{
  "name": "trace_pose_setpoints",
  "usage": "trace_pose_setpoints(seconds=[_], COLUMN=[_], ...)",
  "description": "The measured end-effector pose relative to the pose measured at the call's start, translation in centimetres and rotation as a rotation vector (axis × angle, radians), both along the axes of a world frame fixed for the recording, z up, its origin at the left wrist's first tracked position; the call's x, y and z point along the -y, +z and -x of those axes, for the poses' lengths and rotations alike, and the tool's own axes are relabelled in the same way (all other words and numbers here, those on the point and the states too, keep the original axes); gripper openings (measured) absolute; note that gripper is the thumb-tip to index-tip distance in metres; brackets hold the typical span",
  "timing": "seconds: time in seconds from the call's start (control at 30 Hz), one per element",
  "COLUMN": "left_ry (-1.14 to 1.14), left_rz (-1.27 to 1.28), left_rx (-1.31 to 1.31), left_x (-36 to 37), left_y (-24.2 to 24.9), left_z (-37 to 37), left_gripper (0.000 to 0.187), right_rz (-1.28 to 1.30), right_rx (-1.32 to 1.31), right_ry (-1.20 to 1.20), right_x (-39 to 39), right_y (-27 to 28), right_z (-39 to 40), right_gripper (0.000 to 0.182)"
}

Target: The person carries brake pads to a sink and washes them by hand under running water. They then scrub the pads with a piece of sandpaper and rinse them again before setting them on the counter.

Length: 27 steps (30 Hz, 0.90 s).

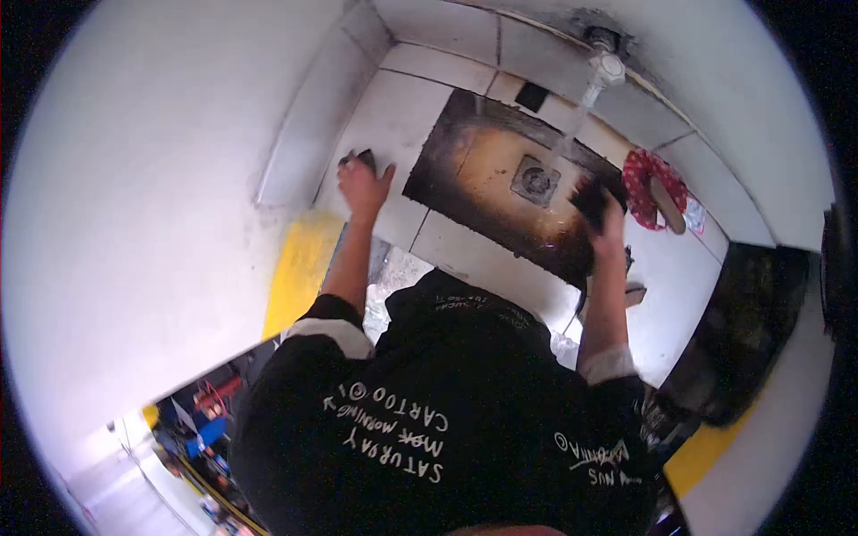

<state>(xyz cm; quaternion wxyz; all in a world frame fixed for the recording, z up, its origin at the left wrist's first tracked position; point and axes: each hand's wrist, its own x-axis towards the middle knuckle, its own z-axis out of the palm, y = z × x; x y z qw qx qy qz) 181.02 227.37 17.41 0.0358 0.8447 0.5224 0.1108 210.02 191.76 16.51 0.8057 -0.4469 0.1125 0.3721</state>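
Water runs from a white tap onto a dark, brown-stained sunken basin with a square drain. At the basin's right side my right hand is closed on a dark brush, whose bristles point to the left. My left hand rests on the white tiles left of the basin, thumb spread away, with a small dark object under or beside its fingertips. Whether the fingers grip that object cannot be made out.
A red patterned cloth ring with a wooden handle lies right of the basin. Behind the basin is a small black square. White walls rise on both sides. A black bag-like object stands at the right.
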Motion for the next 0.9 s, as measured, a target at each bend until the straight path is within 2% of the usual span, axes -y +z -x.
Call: trace_pose_setpoints(seconds=[0.07, 0.13, 0.2, 0.27, 0.3, 0.33, 0.4, 0.47, 0.53, 0.6, 0.63, 0.67, 0.73, 0.77, 0.8, 0.87, 0.9], left_ry=[-0.063, -0.081, -0.094, -0.144, -0.111, -0.074, -0.157, -0.243, -0.250, -0.274, -0.258, -0.284, -0.421, -0.344, -0.352, -0.144, -0.117], left_rz=[0.019, 0.109, 0.129, 0.145, 0.186, 0.227, 0.232, 0.236, 0.218, 0.175, 0.119, 0.129, 0.486, 0.457, 0.458, 1.259, 1.542], left_rx=[-0.093, -0.074, -0.053, -0.053, -0.020, 0.010, 0.005, -0.002, 0.148, 0.129, 0.115, 0.116, 0.631, 0.534, 0.536, 0.721, 0.807], left_x=[-1.6, -1.8, -1.5, -1.3, -1.6, -2.1, -3.4, -4.6, -5.7, -6.3, -6.6, -7.0, -6.9, -6.3, -5.2, -3.5, -3.7], left_y=[-2.3, -1.7, -0.4, 0.5, 0.5, 0.4, -0.2, -1.2, -2.0, -1.2, -0.5, -0.1, 1.6, 2.7, 4.4, 6.6, 4.4], left_z=[2.6, 3.2, 2.8, 2.7, 2.8, 3.0, 3.5, 4.4, 5.0, 5.3, 4.7, 3.8, 1.4, -0.4, -2.5, -6.7, -8.5], left_gripper=[0.095, 0.081, 0.067, 0.061, 0.058, 0.055, 0.055, 0.054, 0.055, 0.054, 0.054, 0.054, 0.047, 0.039, 0.039, 0.036, 0.034], right_rz=[-0.109, -0.160, -0.190, 0.039, -0.088, -0.076, -0.066, -0.007, 0.047, 0.123, 0.137, 0.144, 0.074, 0.114, 0.112, 0.012, 0.002], right_rx=[-0.146, -0.157, -0.046, -0.083, -0.066, -0.064, -0.032, -0.050, -0.062, -0.089, -0.084, -0.083, -0.100, -0.164, -0.161, -0.170, -0.171], right_ry=[-0.057, -0.058, -0.047, -0.093, -0.087, -0.125, -0.156, -0.229, -0.309, -0.283, -0.312, -0.339, -0.343, -0.396, -0.403, -0.365, -0.367], right_x=[-4.8, -8.6, -10.8, -12.7, -12.9, -13.2, -13.7, -13.6, -13.0, -12.0, -11.8, -11.2, -10.4, -10.1, -9.5, -9.0, -8.7], right_y=[-1.9, -5.6, -6.5, -0.7, -2.5, -4.0, -6.0, -4.7, -4.5, -5.4, -5.5, -5.4, -4.5, -3.4, -3.0, -2.6, -3.0], right_z=[-1.1, -3.1, -3.2, -0.8, -1.1, -1.5, -1.6, -0.1, 0.4, 0.4, 0.7, 0.9, 1.1, 1.7, 2.1, 2.6, 2.8], right_gripper=[0.031, 0.032, 0.027, 0.029, 0.032, 0.032, 0.036, 0.037, 0.038, 0.028, 0.048, 0.048, 0.053, 0.053, 0.053, 0.045, 0.045])
